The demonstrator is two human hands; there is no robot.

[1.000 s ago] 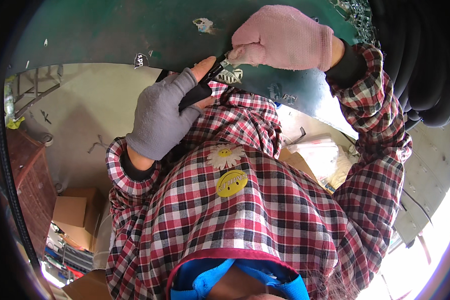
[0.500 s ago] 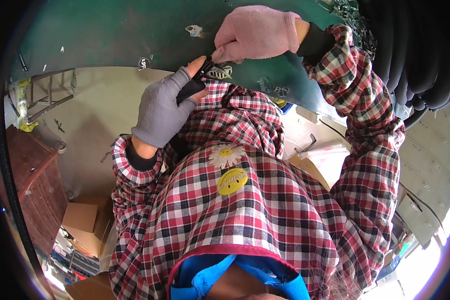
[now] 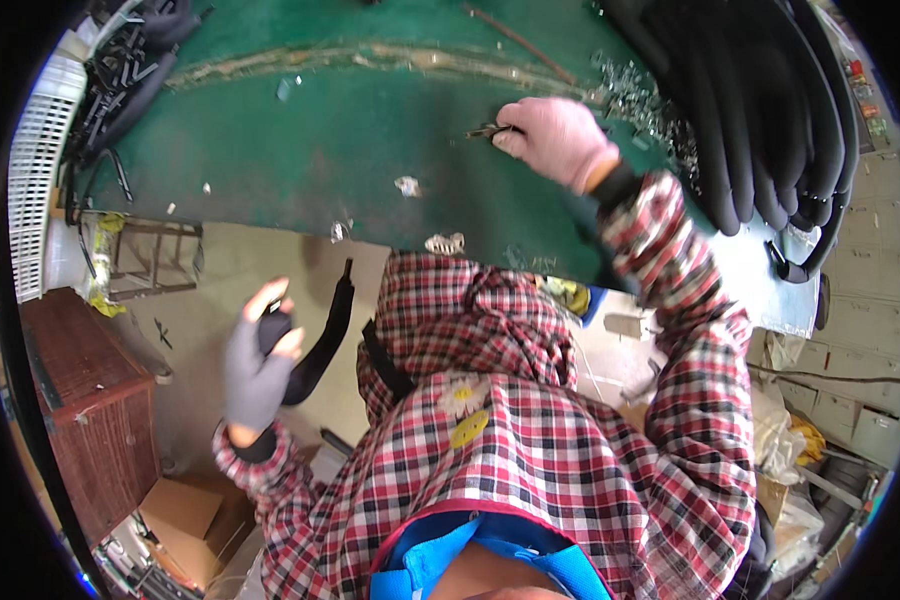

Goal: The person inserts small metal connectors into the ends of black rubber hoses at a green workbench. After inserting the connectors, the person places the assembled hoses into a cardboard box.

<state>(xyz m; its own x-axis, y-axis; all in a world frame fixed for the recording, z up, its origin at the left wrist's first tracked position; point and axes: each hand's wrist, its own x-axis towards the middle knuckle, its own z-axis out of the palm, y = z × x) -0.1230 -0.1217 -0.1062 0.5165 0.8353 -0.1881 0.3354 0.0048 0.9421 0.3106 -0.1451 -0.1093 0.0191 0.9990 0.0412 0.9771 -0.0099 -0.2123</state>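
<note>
Main hazard, left side: black tube (image 3: 336,325) hangs off the counter (image 3: 270,170), over the floor. Left grip (image 3: 253,365) is curled round black material at its palm (same piece or a second, cannot tell). If those fingers slacken, the tube could drop. Its thin tip, up and right of the left grip, stands near the counter's edge and could catch there if swung.

Right side: right grip (image 3: 555,145) is pinched together on thin dark pieces (image 3: 485,131), which poke out to its left. Too light a pinch through knit glove and one could slip. Clear bits (image 3: 635,90) lie scattered just beyond and right of that grip; a dropped piece might get lost among them (they look loose).

Pose: right forearm reaches well forward, knuckles up, above the counter. Left forearm short, bent, out to the side; palm turned inward, fingertips pointing forward. Hands well apart.
</note>
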